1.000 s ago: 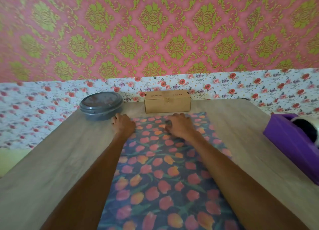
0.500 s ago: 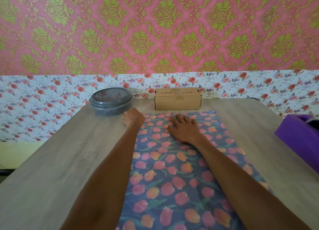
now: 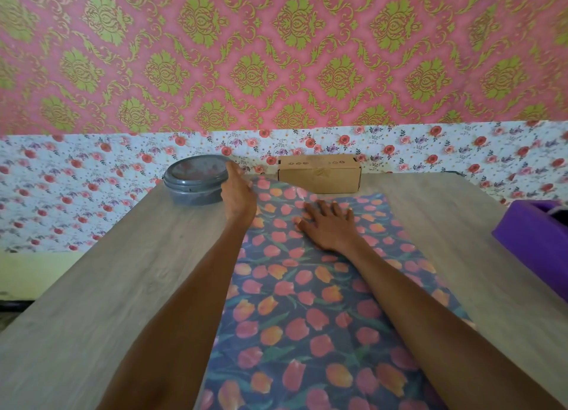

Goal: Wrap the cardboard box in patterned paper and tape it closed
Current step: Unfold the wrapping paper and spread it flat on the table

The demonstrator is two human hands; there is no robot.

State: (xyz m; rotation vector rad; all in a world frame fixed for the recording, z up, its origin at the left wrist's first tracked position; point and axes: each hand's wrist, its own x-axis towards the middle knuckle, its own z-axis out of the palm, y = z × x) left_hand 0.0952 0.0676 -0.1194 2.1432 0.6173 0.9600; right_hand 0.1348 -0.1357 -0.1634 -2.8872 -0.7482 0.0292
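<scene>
The left hand (image 3: 238,194) pinches the far left corner of the paper (image 3: 307,302) and holds it raised off the table (image 3: 123,286), while the right hand (image 3: 330,225) lies flat with fingers spread, pressing the sheet down. The box (image 3: 319,173) stands bare just past the paper's far edge, beyond both hands. Wrapping has barely begun, I judge: the box must go onto the sheet, then folding and taping remain.
</scene>
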